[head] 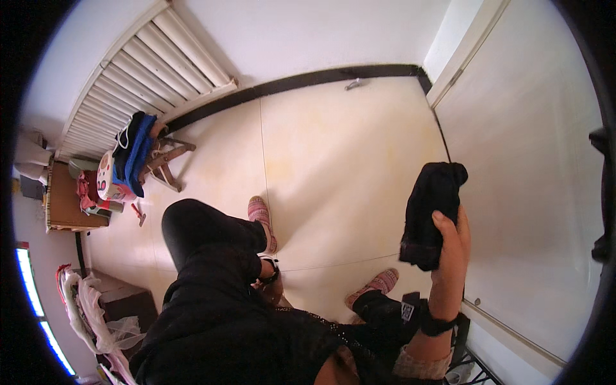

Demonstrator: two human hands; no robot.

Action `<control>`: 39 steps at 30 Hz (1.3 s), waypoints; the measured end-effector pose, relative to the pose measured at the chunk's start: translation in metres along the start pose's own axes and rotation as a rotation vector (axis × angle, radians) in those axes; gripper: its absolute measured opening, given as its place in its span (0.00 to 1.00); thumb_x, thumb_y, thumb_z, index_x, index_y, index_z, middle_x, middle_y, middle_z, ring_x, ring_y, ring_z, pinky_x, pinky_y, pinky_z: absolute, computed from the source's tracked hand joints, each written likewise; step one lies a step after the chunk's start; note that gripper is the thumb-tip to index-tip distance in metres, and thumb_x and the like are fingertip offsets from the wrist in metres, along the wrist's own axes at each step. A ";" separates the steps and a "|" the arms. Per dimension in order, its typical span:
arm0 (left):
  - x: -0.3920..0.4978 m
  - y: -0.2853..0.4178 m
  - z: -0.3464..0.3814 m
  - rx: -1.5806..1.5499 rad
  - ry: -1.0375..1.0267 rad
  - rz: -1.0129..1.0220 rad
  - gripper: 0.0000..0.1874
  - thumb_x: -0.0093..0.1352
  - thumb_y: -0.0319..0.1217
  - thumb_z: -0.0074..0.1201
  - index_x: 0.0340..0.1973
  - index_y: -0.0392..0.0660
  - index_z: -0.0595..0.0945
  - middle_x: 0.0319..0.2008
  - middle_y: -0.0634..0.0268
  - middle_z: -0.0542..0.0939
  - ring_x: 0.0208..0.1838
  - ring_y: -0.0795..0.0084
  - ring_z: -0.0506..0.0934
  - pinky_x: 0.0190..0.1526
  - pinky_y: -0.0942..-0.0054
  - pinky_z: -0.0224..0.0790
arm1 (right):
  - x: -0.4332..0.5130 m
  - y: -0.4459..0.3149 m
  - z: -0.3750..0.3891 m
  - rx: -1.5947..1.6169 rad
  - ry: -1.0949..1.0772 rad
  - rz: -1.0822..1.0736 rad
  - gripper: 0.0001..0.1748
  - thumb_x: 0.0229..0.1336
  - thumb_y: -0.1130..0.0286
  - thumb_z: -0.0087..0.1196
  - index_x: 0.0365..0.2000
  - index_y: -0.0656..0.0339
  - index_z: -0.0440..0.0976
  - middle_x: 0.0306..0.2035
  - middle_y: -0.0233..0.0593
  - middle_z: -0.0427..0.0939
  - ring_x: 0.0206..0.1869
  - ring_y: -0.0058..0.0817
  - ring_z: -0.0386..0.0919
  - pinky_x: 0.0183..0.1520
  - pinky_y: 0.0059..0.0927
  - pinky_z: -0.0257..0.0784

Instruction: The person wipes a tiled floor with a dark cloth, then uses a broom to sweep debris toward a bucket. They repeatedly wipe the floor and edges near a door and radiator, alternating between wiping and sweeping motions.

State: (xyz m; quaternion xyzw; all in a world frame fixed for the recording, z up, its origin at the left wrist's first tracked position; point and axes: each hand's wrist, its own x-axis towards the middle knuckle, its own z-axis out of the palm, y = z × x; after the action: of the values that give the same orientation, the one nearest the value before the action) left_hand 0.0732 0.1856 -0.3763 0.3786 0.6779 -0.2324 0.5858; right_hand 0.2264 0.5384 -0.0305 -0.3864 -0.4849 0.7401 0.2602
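My right hand (452,236) is raised at the right, gripping a folded bundle of dark cloth (428,216). The thumb lies over the bundle's near face, while the other fingers are mostly hidden behind it. A black strap with a small printed tag (408,312) circles the right wrist. Low between my legs is my left hand (272,291), with a dark band on its wrist. My black clothing partly covers it, so its fingers and anything in them cannot be made out. Patterned pink slippers, one to the left (260,219) and one to the right (378,286), rest on the floor.
A white door (524,183) stands close on the right. Folded blue and black clothes (132,154) lie on a wooden folding stool (166,159) by the radiator (149,62). A red-handled tool (139,214) lies on the floor near a cardboard box (72,197). Sheer fabric (96,313) hangs lower left.
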 end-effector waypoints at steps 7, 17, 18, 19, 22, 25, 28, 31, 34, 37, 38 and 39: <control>-0.016 0.060 -0.127 0.197 0.053 0.240 0.34 0.60 0.58 0.53 0.51 0.43 0.78 0.49 0.51 0.78 0.51 0.53 0.75 0.54 0.51 0.65 | 0.050 -0.060 -0.013 0.049 -0.033 -0.307 0.25 0.55 0.71 0.52 0.53 0.70 0.67 0.43 0.43 0.76 0.38 0.31 0.79 0.40 0.27 0.76; -0.201 0.205 -0.354 0.095 1.067 0.849 0.36 0.62 0.55 0.54 0.55 0.39 0.75 0.48 0.45 0.78 0.52 0.51 0.75 0.56 0.60 0.66 | 0.073 -0.077 -0.028 0.296 -0.019 -0.374 0.18 0.53 0.68 0.55 0.44 0.65 0.72 0.38 0.40 0.78 0.36 0.32 0.80 0.39 0.32 0.77; -0.238 0.201 -0.360 -0.056 1.016 0.906 0.35 0.62 0.52 0.56 0.57 0.38 0.73 0.48 0.45 0.78 0.53 0.55 0.76 0.57 0.63 0.65 | 0.073 -0.074 -0.026 0.319 -0.020 -0.375 0.15 0.54 0.67 0.55 0.41 0.62 0.73 0.36 0.37 0.79 0.34 0.30 0.80 0.39 0.32 0.77; -0.273 0.192 -0.360 -0.182 0.986 0.956 0.35 0.63 0.49 0.57 0.59 0.38 0.70 0.49 0.48 0.78 0.53 0.59 0.75 0.55 0.65 0.67 | 0.073 -0.070 -0.024 0.331 -0.012 -0.374 0.12 0.54 0.67 0.56 0.39 0.59 0.74 0.34 0.34 0.79 0.33 0.29 0.79 0.38 0.31 0.77; -0.349 0.138 -0.322 -0.482 0.862 1.173 0.35 0.65 0.47 0.56 0.62 0.42 0.67 0.50 0.53 0.78 0.53 0.63 0.75 0.54 0.68 0.68 | 0.075 -0.058 -0.008 0.432 -0.119 -0.315 0.07 0.56 0.67 0.54 0.34 0.58 0.75 0.31 0.35 0.79 0.32 0.28 0.80 0.38 0.31 0.78; -0.379 0.077 -0.294 -0.742 0.837 1.196 0.37 0.64 0.43 0.59 0.63 0.37 0.64 0.50 0.53 0.77 0.48 0.65 0.76 0.48 0.70 0.70 | 0.077 -0.043 0.017 0.443 -0.129 -0.350 0.05 0.56 0.68 0.53 0.30 0.58 0.75 0.29 0.37 0.80 0.32 0.32 0.80 0.40 0.35 0.79; -0.349 0.035 -0.302 -0.805 0.933 0.945 0.30 0.66 0.44 0.53 0.59 0.40 0.71 0.46 0.58 0.79 0.51 0.65 0.76 0.51 0.68 0.70 | 0.080 -0.031 0.037 0.459 -0.147 -0.275 0.07 0.56 0.68 0.53 0.31 0.59 0.75 0.32 0.39 0.80 0.32 0.36 0.80 0.40 0.38 0.79; -0.262 0.029 -0.323 -0.510 0.851 0.846 0.23 0.65 0.44 0.53 0.48 0.41 0.79 0.39 0.57 0.81 0.46 0.64 0.77 0.47 0.65 0.70 | 0.088 -0.020 0.045 0.444 -0.206 -0.177 0.08 0.58 0.69 0.50 0.34 0.62 0.74 0.34 0.38 0.80 0.34 0.33 0.80 0.40 0.35 0.78; -0.137 0.048 -0.276 0.190 0.989 0.919 0.20 0.57 0.46 0.55 0.30 0.41 0.84 0.31 0.54 0.82 0.37 0.51 0.79 0.42 0.52 0.69 | 0.108 -0.009 0.056 0.425 -0.121 -0.126 0.08 0.58 0.69 0.50 0.36 0.61 0.75 0.35 0.38 0.80 0.35 0.33 0.80 0.40 0.36 0.78; -0.043 0.041 -0.197 0.261 0.475 0.706 0.19 0.58 0.46 0.54 0.31 0.41 0.84 0.32 0.54 0.82 0.37 0.51 0.79 0.42 0.52 0.69 | 0.124 0.009 0.079 0.416 0.015 -0.012 0.07 0.56 0.68 0.53 0.34 0.59 0.75 0.31 0.39 0.81 0.33 0.34 0.81 0.39 0.36 0.79; -0.023 0.033 -0.176 0.259 0.371 0.644 0.19 0.58 0.46 0.54 0.31 0.42 0.84 0.32 0.53 0.82 0.37 0.51 0.79 0.42 0.52 0.69 | 0.125 0.011 0.085 0.389 0.014 0.044 0.06 0.56 0.68 0.54 0.32 0.58 0.75 0.30 0.38 0.81 0.33 0.31 0.81 0.38 0.35 0.79; -0.007 0.023 -0.155 0.237 0.186 0.522 0.19 0.59 0.46 0.54 0.31 0.42 0.84 0.32 0.53 0.82 0.37 0.51 0.79 0.42 0.52 0.69 | 0.124 0.013 0.091 0.344 -0.020 0.100 0.06 0.55 0.67 0.55 0.32 0.57 0.75 0.29 0.37 0.80 0.32 0.30 0.80 0.38 0.34 0.79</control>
State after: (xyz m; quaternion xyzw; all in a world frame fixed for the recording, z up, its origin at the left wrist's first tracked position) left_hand -0.0044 0.3157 -0.3344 0.6253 0.5765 -0.1158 0.5131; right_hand 0.0811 0.5805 -0.0610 -0.3523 -0.3337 0.8282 0.2803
